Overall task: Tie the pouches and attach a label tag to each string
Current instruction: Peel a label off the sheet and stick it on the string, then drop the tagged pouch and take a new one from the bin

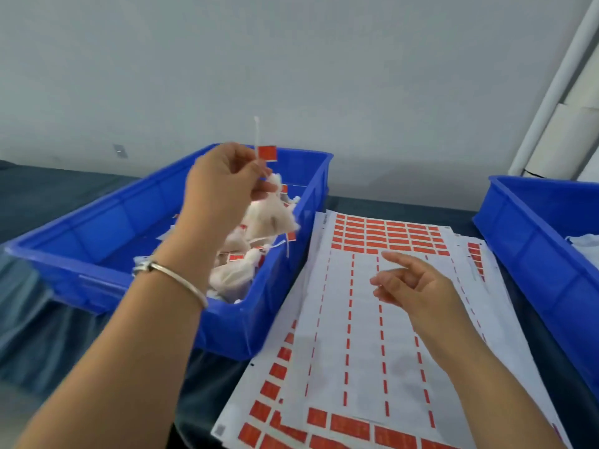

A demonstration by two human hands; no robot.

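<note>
Head view, left hand (223, 186) pinching string (257, 137), above bin rim (282, 254)

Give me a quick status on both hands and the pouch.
Left hand pinches tagged string, pouch hanging over left blue bin. Right hand open above label sheet. Nothing blocking.

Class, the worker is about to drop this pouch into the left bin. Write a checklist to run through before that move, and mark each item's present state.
1. Left hand holds the pouch by its string: ok.
2. Red tag on the string: ok.
3. Knot tight: cannot tell.
4. Pouch above the left bin: ok.
5. Right hand free over the label sheets: ok.
</note>
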